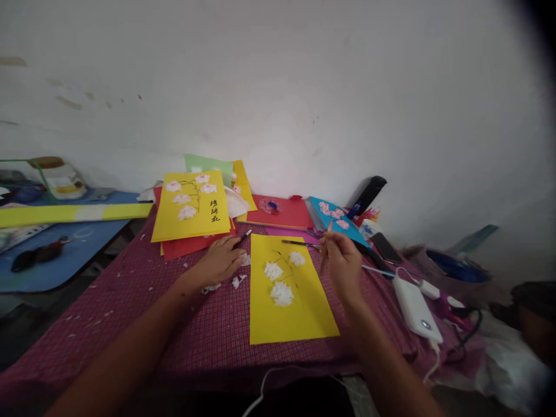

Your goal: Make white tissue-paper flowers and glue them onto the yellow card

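My left hand [222, 259] lies palm down with its fingers stretched out on the checked cloth, just left of a yellow card [295, 324]. White paper scraps [238, 281] and a black pen [244, 237] with a pale end are close to its fingers. Drawn brown stems and three white crumpled-paper flowers [281, 293] are on the card. Over the card's upper right edge, my right hand [343, 260] pinches a slim brown stick [322, 262]; its exact kind is unclear. A dark paintbrush [299, 244] lies across the card's top edge.
Finished-looking yellow flower cards [191, 214] are stacked at the back left. Behind are a red sheet [282, 217] and a blue flower card [336, 220]. A white power bank [417, 310] with cables and a phone [386, 248] lie right. A blue table [65, 255] adjoins left.
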A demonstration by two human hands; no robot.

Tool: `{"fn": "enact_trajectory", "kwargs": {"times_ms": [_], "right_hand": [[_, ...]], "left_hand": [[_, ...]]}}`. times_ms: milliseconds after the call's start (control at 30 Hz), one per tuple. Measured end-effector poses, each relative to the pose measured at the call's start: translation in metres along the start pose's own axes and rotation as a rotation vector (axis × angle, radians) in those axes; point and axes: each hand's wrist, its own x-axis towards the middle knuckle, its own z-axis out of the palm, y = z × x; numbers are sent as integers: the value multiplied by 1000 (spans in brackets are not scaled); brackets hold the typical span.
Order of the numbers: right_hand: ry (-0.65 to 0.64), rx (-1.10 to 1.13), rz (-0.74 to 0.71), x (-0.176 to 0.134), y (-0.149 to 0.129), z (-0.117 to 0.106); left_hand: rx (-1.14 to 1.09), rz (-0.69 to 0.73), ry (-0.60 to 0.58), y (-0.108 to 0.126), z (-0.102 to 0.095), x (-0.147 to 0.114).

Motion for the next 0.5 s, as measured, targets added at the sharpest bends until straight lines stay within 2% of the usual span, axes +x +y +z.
{"fn": "enact_trajectory", "kwargs": {"times_ms": [100,200,333,500], "right_hand": [[16,80,152,-25,16,-9],[-36,81,196,-39,36,-13],[-80,2,147,-51,51,-15],[-64,-141,103,-66,47,-24]], "left_hand": [[-20,1,49,-3,-2,1],[-20,-3,112,-10,-7,2],[-28,-32,146,-15,-19,3],[-80,-113,143,-6,-34,3]]}}
